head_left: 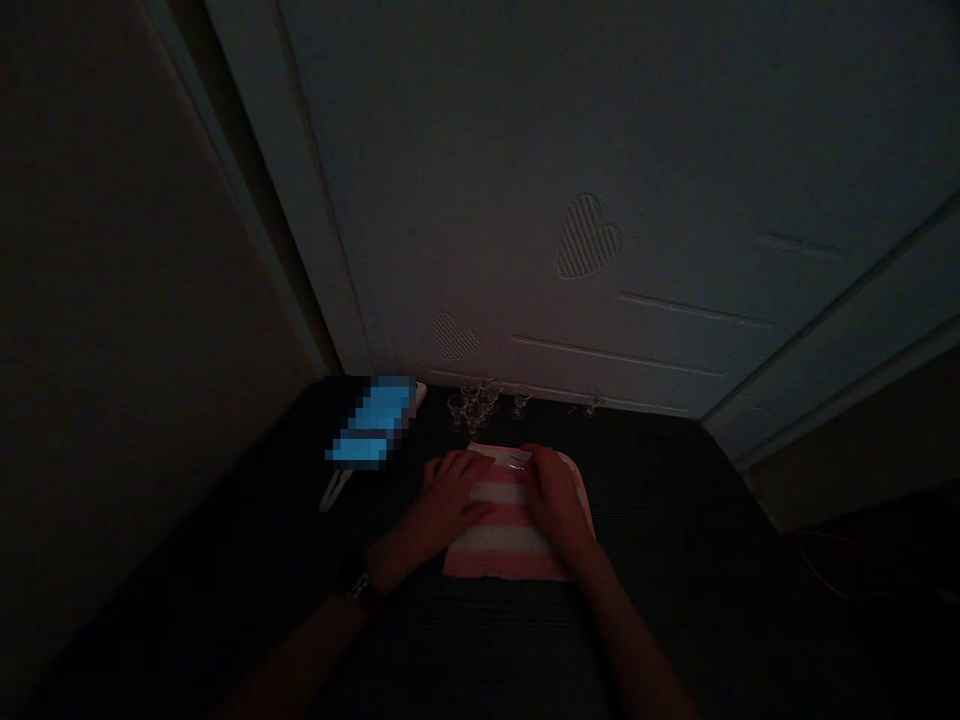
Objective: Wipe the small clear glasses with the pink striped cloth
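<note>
With forearms (634,620) closest, rested left hand (446,500) on cloth (502,540), fingers spread, seemingly empty; curled right hand (556,497), nearer, just right of clear piece (517,463) lying there; couldn't tell right-hand grip or piece's axis.

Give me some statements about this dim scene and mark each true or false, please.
1. The cloth has pink and white stripes. True.
2. Whatever glows blue is right of the cloth. False: the lit screen is to its left.
3. Small clear glasses are beyond the cloth. True.
4. Both wrists are bare. False: the left wrist wears a dark band.
5. The left hand and right hand are both at the cloth. True.
</note>
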`<state>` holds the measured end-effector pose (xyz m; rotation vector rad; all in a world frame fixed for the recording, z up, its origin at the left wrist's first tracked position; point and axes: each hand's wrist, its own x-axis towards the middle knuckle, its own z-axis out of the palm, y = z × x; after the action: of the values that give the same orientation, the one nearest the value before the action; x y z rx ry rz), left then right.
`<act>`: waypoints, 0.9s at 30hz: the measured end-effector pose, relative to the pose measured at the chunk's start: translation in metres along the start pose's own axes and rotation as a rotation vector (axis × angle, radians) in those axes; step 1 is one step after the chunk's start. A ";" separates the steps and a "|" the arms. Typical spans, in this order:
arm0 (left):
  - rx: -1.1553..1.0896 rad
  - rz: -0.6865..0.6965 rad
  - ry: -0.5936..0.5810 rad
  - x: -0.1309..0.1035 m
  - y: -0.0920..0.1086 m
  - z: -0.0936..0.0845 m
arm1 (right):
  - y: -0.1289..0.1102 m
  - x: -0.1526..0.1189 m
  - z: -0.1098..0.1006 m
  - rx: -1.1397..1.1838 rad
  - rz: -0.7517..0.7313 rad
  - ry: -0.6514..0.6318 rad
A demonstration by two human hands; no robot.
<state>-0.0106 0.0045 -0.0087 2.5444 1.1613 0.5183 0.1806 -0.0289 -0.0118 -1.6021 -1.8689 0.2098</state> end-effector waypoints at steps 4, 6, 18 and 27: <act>0.007 -0.007 0.002 0.000 0.001 -0.001 | 0.000 0.000 0.001 -0.002 -0.012 -0.013; 0.001 -0.010 -0.009 -0.001 0.002 -0.002 | 0.000 0.001 0.002 0.005 -0.006 -0.007; 0.003 -0.019 -0.006 -0.001 0.002 -0.001 | -0.003 0.001 -0.002 0.045 -0.058 -0.010; 0.002 -0.017 -0.016 -0.001 0.003 -0.003 | -0.003 0.002 0.000 -0.009 -0.044 -0.018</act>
<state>-0.0109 0.0026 -0.0051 2.5337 1.1768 0.4918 0.1780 -0.0280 -0.0097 -1.5684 -1.9198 0.1975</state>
